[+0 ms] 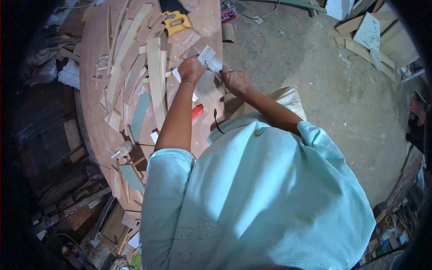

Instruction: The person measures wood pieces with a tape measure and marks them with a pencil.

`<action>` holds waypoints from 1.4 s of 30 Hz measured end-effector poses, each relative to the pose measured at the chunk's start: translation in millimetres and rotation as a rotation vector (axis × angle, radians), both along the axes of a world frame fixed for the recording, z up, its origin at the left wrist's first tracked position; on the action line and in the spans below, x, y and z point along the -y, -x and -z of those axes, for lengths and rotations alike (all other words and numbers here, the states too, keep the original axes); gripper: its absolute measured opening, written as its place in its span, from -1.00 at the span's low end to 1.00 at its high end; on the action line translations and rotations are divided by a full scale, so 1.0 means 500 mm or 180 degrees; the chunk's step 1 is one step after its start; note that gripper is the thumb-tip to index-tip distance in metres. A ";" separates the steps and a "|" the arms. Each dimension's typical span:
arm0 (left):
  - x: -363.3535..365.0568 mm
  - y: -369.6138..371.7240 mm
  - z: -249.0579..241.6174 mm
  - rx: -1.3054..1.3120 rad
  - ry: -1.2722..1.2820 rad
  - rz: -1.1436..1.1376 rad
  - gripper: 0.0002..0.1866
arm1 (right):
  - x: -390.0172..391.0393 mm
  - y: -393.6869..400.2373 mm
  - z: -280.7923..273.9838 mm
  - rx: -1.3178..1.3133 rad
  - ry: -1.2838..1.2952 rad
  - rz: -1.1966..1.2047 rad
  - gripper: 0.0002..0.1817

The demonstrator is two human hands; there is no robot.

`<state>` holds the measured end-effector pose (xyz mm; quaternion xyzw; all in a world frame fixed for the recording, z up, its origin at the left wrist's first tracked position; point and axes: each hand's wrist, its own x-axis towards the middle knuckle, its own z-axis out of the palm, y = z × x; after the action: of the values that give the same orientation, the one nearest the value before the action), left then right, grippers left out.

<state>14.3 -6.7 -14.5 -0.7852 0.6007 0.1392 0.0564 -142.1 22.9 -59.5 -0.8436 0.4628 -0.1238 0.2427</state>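
Over the table's right edge, my left hand [191, 69] is closed, its fingertips right at a small white piece [207, 54]. My right hand [237, 82] is curled shut just past the edge, with a thin pale strip [218, 77] running between the two hands. I cannot tell what exactly each hand grips, as the fingers cover it. Below them lies a flat brown sheet [210, 91] on the table. A red-handled tool [197, 111] rests close to my left forearm.
Wood strips [155, 74] lie heaped across the table [94, 123] to the left. A yellow-handled saw [176, 22] sits at the far end. Grey-green pieces [141, 114] and a small clear bottle [125, 148] are nearer. Boards [366, 33] lean beyond the concrete floor [310, 58].
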 end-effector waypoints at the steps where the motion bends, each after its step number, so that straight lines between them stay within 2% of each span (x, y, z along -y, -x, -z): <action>1: 0.001 -0.001 -0.003 0.0004 -0.0021 0.0026 -0.66 | -0.006 -0.002 0.004 0.0006 0.0009 -0.0003 -0.81; 7: 0.000 0.003 -0.002 0.0096 0.0065 0.0087 -0.71 | 0.023 -0.046 -0.029 -0.0032 -0.0131 0.0031 -0.81; 9: -0.001 -0.003 0.007 0.0100 0.0226 0.0102 -0.72 | 0.039 -0.080 -0.012 0.0319 0.0494 0.0220 -0.83; 12: 0.000 -0.005 0.012 0.0025 0.0257 0.0033 -0.73 | 0.038 -0.076 0.004 0.0370 0.0656 0.0088 -0.84; 18: 0.000 0.006 -0.015 -0.0094 0.0003 -0.0047 -0.72 | -0.013 -0.001 -0.016 -0.0058 0.0040 0.0139 -0.84; 22: 0.000 0.001 -0.010 -0.0055 -0.0025 0.0086 -0.64 | -0.009 -0.003 -0.038 -0.0087 -0.0075 0.0179 -0.83; 25: -0.003 -0.005 0.002 -0.0042 0.0119 0.0180 -0.65 | 0.010 -0.037 -0.035 -0.0187 -0.0252 0.0219 -0.84; 27: -0.002 -0.005 0.007 -0.0014 0.0243 0.0148 -0.66 | 0.025 -0.063 -0.021 0.0185 0.0342 0.0131 -0.79; 28: -0.002 -0.004 0.008 -0.0007 0.0362 0.0090 -0.67 | 0.029 -0.064 -0.013 0.0195 0.0338 0.0150 -0.79; 30: 0.003 0.003 -0.005 -0.0032 0.0156 0.0003 -0.70 | 0.024 -0.061 0.003 0.0680 0.0714 0.0038 -0.81; 31: 0.000 0.009 -0.013 -0.0064 -0.0029 -0.0106 -0.74 | 0.015 -0.055 0.010 0.0671 0.0690 0.0031 -0.81; 33: -0.003 0.007 -0.013 -0.0054 0.0021 -0.0070 -0.74 | 0.005 -0.041 0.010 0.0108 0.1677 0.0120 -0.91; 34: -0.002 0.007 -0.014 -0.0051 0.0084 -0.0038 -0.75 | -0.003 -0.028 0.004 0.0099 0.1687 0.0112 -0.91; 36: 0.000 0.007 -0.012 -0.0057 0.0079 -0.0026 -0.75 | -0.025 -0.001 -0.015 -0.0227 0.0383 0.0295 -0.91; 40: -0.003 0.002 -0.005 -0.0006 0.0113 0.0122 -0.68 | -0.024 0.015 -0.049 -0.0130 0.0337 0.0281 -0.90; 42: -0.002 0.003 -0.006 -0.0001 0.0119 0.0125 -0.68 | -0.013 0.005 -0.054 -0.0064 -0.0083 0.0355 -0.89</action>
<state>12.9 -5.5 -11.8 -0.7741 0.6186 0.1270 0.0444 -144.4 29.2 -32.3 -0.8144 0.5131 -0.1227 0.2417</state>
